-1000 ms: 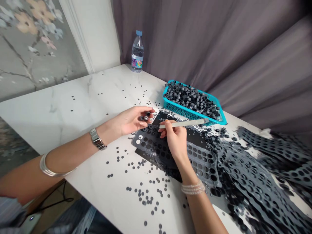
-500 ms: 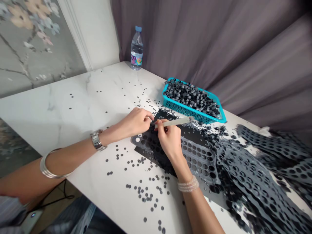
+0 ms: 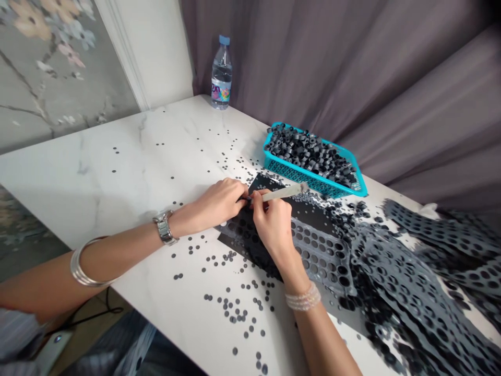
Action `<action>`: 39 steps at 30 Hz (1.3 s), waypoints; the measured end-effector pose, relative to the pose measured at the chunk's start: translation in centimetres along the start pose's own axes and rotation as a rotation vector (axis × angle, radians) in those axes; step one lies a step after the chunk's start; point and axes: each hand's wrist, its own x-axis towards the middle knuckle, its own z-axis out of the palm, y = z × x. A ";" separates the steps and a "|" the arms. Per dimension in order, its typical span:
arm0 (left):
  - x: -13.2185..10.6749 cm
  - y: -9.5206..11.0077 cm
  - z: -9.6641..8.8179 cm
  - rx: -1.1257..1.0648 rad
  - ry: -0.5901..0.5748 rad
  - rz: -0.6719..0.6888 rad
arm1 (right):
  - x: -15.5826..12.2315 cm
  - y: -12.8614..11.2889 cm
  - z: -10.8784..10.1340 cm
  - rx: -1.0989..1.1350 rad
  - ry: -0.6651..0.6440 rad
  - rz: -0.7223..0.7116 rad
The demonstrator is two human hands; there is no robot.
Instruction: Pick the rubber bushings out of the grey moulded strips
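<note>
My right hand (image 3: 274,222) is closed around a slim whitish stick-like tool (image 3: 285,191), whose far end points right and away; its working end is hidden by my fingers. Close beside it, my left hand (image 3: 224,201) pinches a small dark piece (image 3: 247,198) at the fingertips, partly covered. Beneath both hands lies a grey perforated rubber sheet (image 3: 321,256) with rows of round holes, on top of a black mat (image 3: 311,213). Small dark discs (image 3: 237,313) are scattered over the table around the mat.
A turquoise basket (image 3: 362,184) heaped with small dark rings (image 3: 313,151) stands behind my hands. More perforated grey strips (image 3: 403,271) pile up at the right. A water bottle (image 3: 221,78) stands at the back of the white marbled table (image 3: 90,203), near the curtain (image 3: 313,62).
My left hand has lowered and flattened slightly, its fingertips now meeting the right hand's at the dark piece. The tool's far end has shifted slightly to the left.
</note>
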 end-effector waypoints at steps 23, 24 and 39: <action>0.1 -0.1 0.6 -0.015 -0.013 0.002 | -0.7 2.2 -2.7 0.257 -0.062 0.132; 0.1 -0.2 0.7 -0.012 -0.014 0.013 | -0.7 2.1 -2.7 0.251 -0.053 0.132; 0.2 1.1 1.2 0.099 -0.029 0.101 | -0.6 1.4 -1.3 0.130 0.040 0.112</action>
